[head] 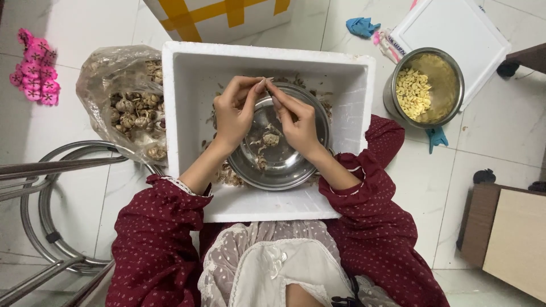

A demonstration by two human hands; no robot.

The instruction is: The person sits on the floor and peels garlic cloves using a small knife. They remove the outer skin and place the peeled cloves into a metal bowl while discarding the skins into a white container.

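My left hand (pixel 235 112) and my right hand (pixel 296 120) meet fingertip to fingertip above a steel bowl (pixel 304 165), pinching one small pale garlic clove (pixel 267 85) between them. The bowl sits inside a white foam box (pixel 187 102) resting on my lap. A few garlic pieces (pixel 271 139) and papery skins lie in the bowl's bottom. More skins (pixel 227 176) lie loose in the box beside the bowl.
A clear plastic bag of whole garlic bulbs (pixel 128 105) lies left of the box. A steel pot with peeled cloves (pixel 424 88) stands at the right, next to a white foam lid (pixel 455 34). A metal stool frame (pixel 51 187) is at left, wooden furniture (pixel 506 233) at right.
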